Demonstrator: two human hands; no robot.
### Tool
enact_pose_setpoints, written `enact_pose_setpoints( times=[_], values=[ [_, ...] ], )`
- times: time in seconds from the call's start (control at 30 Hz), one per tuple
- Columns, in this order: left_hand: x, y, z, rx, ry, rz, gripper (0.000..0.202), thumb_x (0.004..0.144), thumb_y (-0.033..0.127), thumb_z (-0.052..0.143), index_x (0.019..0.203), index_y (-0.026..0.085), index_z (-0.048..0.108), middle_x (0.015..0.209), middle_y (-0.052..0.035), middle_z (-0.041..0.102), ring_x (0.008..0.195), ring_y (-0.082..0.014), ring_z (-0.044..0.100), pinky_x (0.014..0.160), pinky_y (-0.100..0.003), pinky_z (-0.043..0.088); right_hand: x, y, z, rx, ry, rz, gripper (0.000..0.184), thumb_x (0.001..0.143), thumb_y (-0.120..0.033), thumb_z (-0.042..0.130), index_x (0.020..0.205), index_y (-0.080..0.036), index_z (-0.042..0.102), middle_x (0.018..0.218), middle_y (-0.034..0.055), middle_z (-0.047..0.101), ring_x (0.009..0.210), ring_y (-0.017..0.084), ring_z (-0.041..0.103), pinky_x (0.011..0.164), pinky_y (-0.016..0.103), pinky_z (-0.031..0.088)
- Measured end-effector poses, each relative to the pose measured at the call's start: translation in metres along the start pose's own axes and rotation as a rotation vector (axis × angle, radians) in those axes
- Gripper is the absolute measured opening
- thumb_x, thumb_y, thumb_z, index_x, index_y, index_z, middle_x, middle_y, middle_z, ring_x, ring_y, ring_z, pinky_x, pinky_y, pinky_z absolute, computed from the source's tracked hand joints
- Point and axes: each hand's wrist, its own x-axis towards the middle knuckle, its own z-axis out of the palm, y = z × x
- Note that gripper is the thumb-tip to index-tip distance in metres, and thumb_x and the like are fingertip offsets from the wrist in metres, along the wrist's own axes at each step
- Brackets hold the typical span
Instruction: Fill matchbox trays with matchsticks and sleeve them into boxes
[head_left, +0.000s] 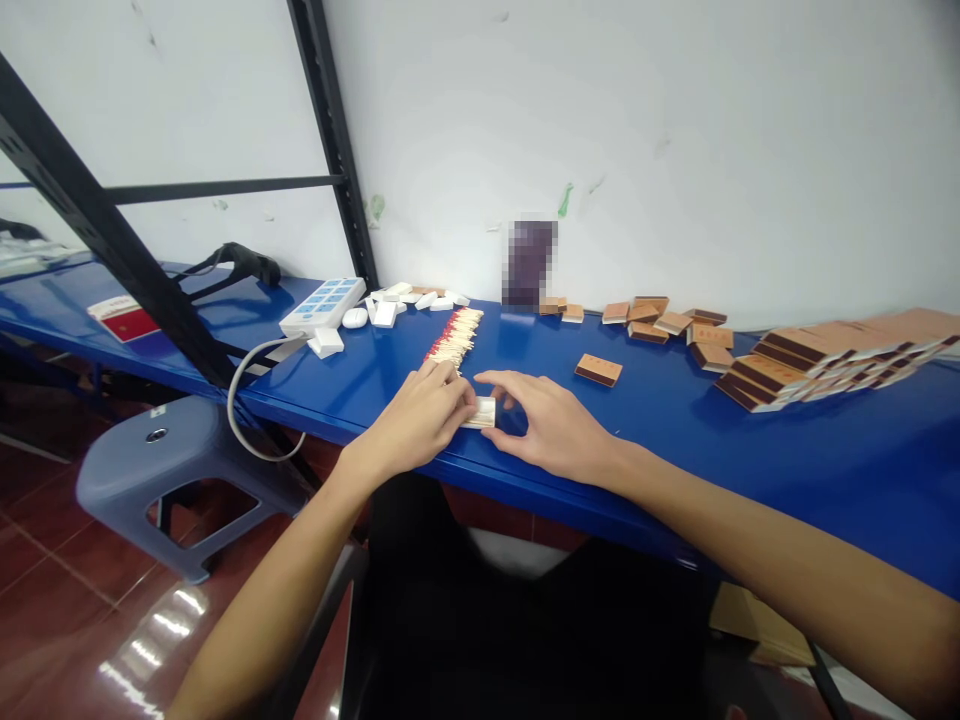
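Observation:
A small white matchbox tray [481,412] lies near the front edge of the blue table, with pale matchsticks seemingly inside it. The curled fingers of my left hand [427,412] hold its left end and hide that part. Around the right end, my right hand [555,425] is open, thumb and fingers apart; the thumb tip is close to the tray's corner. Just beyond my left hand runs a row of loose red-tipped matches [455,338]. A closed orange-brown matchbox [598,369] lies to the right, beyond my right hand.
Stacked matchboxes [832,360] stand at the right, with several scattered matchboxes [660,322] along the wall. White trays [385,313] lie at the back left beside a power strip [324,307]. A black shelf post [330,130] rises on the left; a grey-blue stool [180,470] stands below.

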Motion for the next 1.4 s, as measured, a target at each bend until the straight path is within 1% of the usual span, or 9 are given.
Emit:
enact_pose_setpoints(
  times=[0.13, 0.3, 0.47, 0.6, 0.7, 0.87, 1.0, 1.27, 1.4],
  values=[
    [0.001, -0.001, 0.000, -0.077, 0.018, -0.005, 0.018, 0.099, 0.029, 0.049, 0.095, 0.019, 0.063, 0.098, -0.0058, 0.054, 0.097, -0.0225, 0.050, 0.087, -0.038, 0.040, 0.001, 0.000, 0.000, 0.000, -0.029, -0.010, 0.041, 0.088, -0.030, 0.063, 0.127, -0.023, 0.054, 0.117, 0.0067, 0.069, 0.104, 0.026, 0.065, 0.089, 0.044, 0.049],
    [-0.001, -0.008, -0.010, -0.122, 0.074, -0.020, 0.019, 0.099, 0.031, 0.048, 0.096, 0.020, 0.064, 0.094, -0.0045, 0.057, 0.091, -0.0208, 0.050, 0.086, -0.036, 0.041, 0.001, -0.001, -0.001, -0.025, -0.036, -0.010, 0.038, 0.089, -0.031, 0.064, 0.125, -0.022, 0.056, 0.110, 0.0066, 0.069, 0.098, 0.025, 0.064, 0.086, 0.043, 0.049],
    [-0.007, -0.034, -0.021, -0.010, 0.107, -0.125, 0.021, 0.097, 0.035, 0.052, 0.095, 0.020, 0.066, 0.090, -0.0045, 0.059, 0.087, -0.0215, 0.051, 0.081, -0.035, 0.039, 0.000, -0.001, -0.002, -0.042, -0.061, -0.015, 0.019, 0.092, -0.031, 0.061, 0.107, -0.021, 0.067, 0.108, 0.0075, 0.068, 0.096, 0.024, 0.064, 0.084, 0.042, 0.049],
    [-0.013, -0.056, -0.024, 0.080, 0.057, -0.204, 0.019, 0.095, 0.034, 0.053, 0.096, 0.021, 0.067, 0.088, -0.0049, 0.060, 0.085, -0.0227, 0.052, 0.081, -0.037, 0.039, 0.000, 0.000, -0.002, -0.038, -0.062, -0.032, 0.017, 0.092, -0.030, 0.059, 0.104, -0.022, 0.068, 0.112, 0.0082, 0.066, 0.098, 0.024, 0.063, 0.086, 0.042, 0.050],
    [-0.014, -0.064, -0.021, 0.058, 0.036, -0.212, 0.018, 0.094, 0.034, 0.055, 0.097, 0.022, 0.068, 0.090, -0.0048, 0.060, 0.087, -0.0227, 0.053, 0.082, -0.036, 0.040, 0.000, 0.002, 0.000, -0.041, -0.031, -0.054, 0.014, 0.092, -0.027, 0.059, 0.101, -0.021, 0.068, 0.114, 0.0085, 0.065, 0.099, 0.024, 0.060, 0.085, 0.042, 0.051],
    [-0.011, -0.063, -0.012, 0.022, 0.005, -0.157, 0.017, 0.094, 0.033, 0.055, 0.100, 0.023, 0.067, 0.097, -0.0051, 0.060, 0.093, -0.0226, 0.053, 0.086, -0.037, 0.040, -0.001, 0.003, 0.001, -0.053, -0.017, -0.074, 0.010, 0.092, -0.024, 0.058, 0.096, -0.022, 0.067, 0.115, 0.0082, 0.065, 0.099, 0.024, 0.060, 0.087, 0.043, 0.051],
    [-0.008, -0.061, -0.005, 0.036, 0.022, -0.146, 0.020, 0.096, 0.033, 0.052, 0.101, 0.023, 0.068, 0.102, -0.0064, 0.060, 0.095, -0.0231, 0.053, 0.089, -0.039, 0.039, -0.001, 0.002, 0.000, -0.031, -0.025, -0.056, 0.014, 0.092, -0.025, 0.058, 0.104, -0.022, 0.065, 0.115, 0.0078, 0.065, 0.101, 0.025, 0.062, 0.087, 0.043, 0.051],
    [-0.007, -0.061, 0.000, 0.083, 0.026, -0.150, 0.022, 0.098, 0.032, 0.047, 0.097, 0.020, 0.065, 0.098, -0.0076, 0.054, 0.090, -0.0231, 0.049, 0.085, -0.039, 0.040, 0.000, 0.001, 0.000, -0.068, -0.032, -0.036, 0.014, 0.091, -0.029, 0.061, 0.102, -0.021, 0.066, 0.112, 0.0081, 0.067, 0.099, 0.026, 0.063, 0.088, 0.045, 0.050],
    [-0.007, -0.060, 0.000, 0.077, 0.021, -0.139, 0.023, 0.100, 0.029, 0.042, 0.095, 0.017, 0.061, 0.098, -0.0086, 0.052, 0.089, -0.0234, 0.047, 0.085, -0.040, 0.040, 0.000, 0.001, 0.000, -0.065, -0.028, -0.025, 0.023, 0.090, -0.029, 0.061, 0.112, -0.020, 0.063, 0.114, 0.0083, 0.068, 0.102, 0.027, 0.063, 0.090, 0.046, 0.050]
  ],
)
